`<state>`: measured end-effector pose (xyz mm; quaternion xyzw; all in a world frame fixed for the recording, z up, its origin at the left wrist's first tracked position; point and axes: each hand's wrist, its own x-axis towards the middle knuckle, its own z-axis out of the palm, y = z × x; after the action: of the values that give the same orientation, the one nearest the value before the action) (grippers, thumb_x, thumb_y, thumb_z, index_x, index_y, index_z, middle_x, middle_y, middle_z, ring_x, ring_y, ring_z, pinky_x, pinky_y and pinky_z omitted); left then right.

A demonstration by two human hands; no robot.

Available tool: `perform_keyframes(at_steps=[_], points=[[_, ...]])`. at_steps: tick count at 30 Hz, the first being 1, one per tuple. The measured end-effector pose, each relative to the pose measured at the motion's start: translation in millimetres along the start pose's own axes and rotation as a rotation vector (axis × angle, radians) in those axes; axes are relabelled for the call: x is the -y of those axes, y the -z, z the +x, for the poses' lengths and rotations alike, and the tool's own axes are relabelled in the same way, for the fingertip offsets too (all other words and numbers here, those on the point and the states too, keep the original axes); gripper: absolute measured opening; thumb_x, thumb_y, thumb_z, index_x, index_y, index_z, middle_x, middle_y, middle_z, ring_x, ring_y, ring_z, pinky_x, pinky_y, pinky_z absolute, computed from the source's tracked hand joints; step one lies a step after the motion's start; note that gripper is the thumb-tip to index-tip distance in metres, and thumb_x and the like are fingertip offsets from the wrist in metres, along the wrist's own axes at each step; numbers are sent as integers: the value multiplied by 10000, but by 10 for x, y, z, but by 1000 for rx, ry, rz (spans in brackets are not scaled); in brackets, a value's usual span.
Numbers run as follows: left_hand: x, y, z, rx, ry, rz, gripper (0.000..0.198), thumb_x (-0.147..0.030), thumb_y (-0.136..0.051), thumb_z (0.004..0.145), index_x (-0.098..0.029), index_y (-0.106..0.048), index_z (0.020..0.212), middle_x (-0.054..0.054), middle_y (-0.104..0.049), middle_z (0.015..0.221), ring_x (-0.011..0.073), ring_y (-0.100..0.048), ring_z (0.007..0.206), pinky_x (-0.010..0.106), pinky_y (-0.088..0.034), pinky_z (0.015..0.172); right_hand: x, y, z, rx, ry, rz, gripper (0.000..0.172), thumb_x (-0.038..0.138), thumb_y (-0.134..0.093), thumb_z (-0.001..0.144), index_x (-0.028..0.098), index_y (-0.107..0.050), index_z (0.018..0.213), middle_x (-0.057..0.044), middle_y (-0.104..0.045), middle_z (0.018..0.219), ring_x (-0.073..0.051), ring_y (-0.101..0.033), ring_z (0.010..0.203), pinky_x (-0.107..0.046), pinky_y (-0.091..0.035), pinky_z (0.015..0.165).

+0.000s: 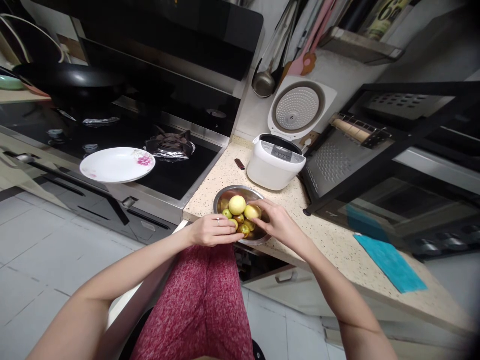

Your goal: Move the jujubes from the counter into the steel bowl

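A steel bowl point(222, 192) holds several round fruits near the counter's front edge. A pale yellow fruit point(237, 205) sits at the top of the pile, with smaller green and brownish-yellow fruits below it. My right hand point(279, 225) reaches in from the right, thumb and fingers curved around a second pale yellow fruit point(252, 212). Across the bowl's near left side lies my left hand point(212, 231), a ring on one finger. Its fingers are stretched out over the lower fruits, partly covering them and the rim.
Behind the bowl stands a white rice cooker point(275, 167) with its lid raised. A flowered white plate point(116, 167) rests at the stove's front edge, and a black wok point(75, 82) sits on the left burner. On the right are a black oven rack point(375, 165) and a teal cloth point(392, 262).
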<state>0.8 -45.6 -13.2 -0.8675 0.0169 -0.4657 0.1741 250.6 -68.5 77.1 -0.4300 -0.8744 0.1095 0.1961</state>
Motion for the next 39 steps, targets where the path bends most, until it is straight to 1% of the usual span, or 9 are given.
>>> perform_keyframes(at_steps=[6,11,15,19,24,26,30,34,39], points=[[-1,-8,-16,-10,39,-28,275,-160,-595,1007,-202,-699,1259,37,-810,972,134,-777,971,243,-631,881,-15,29,-37,-15,-7,34,396,271,-712,922,219,-633,1306,-125,-702,1293,-300,-686,1166,-480,-551,1019],[3,-27,-44,3,17,2,249,-151,-605,995,-172,-720,1214,48,-809,985,139,-773,969,242,-629,871,-118,182,48,-161,-19,61,354,358,-727,921,198,-681,1233,-113,-746,1194,-277,-714,1077,-422,-566,977],[-16,-64,-61,-5,74,-28,262,-197,-571,1019,-200,-715,1238,51,-807,998,145,-774,975,254,-632,857,-431,201,241,-274,-31,120,305,414,-705,923,185,-726,1123,-111,-765,1106,-263,-717,1013,-415,-575,935],[-50,-69,-59,3,157,-36,294,-228,-517,1049,-286,-700,1271,20,-807,989,144,-769,991,279,-622,878,-832,74,423,-368,-130,247,342,489,-669,909,168,-747,996,-123,-775,1043,-244,-728,911,-388,-599,835],[-42,-46,-103,-3,222,61,313,-222,-525,1038,-315,-704,1278,13,-798,961,164,-737,994,317,-596,897,-1160,-103,434,-466,-255,356,390,526,-646,904,151,-751,930,-135,-785,987,-241,-722,895,-344,-570,813],[-19,-40,-138,-12,237,108,331,-209,-521,1030,-332,-712,1271,13,-793,976,175,-717,1006,329,-581,905,-1195,-147,390,-434,-277,389,401,528,-641,905,143,-752,909,-121,-785,917,-233,-716,829,-325,-557,770],[31,-33,-185,-17,299,133,388,-178,-505,1011,-353,-713,1288,27,-780,1030,202,-665,1072,354,-544,939,-1153,-183,330,-348,-220,324,348,442,-602,946,148,-769,866,-90,-782,837,-225,-698,770,-306,-518,725],[66,-22,-195,0,391,135,398,-184,-557,990,-363,-698,1316,35,-766,1122,232,-623,1146,387,-516,970,-1097,-167,323,-381,-164,191,252,334,-600,952,163,-785,961,-94,-802,951,-227,-711,818,-327,-529,783],[104,-21,-201,3,493,106,358,-227,-572,1007,-365,-695,1314,46,-720,1283,259,-593,1242,442,-507,1014,-1104,-155,329,-365,-121,172,224,286,-614,941,165,-783,1026,-100,-800,1035,-229,-725,851,-346,-561,799]])
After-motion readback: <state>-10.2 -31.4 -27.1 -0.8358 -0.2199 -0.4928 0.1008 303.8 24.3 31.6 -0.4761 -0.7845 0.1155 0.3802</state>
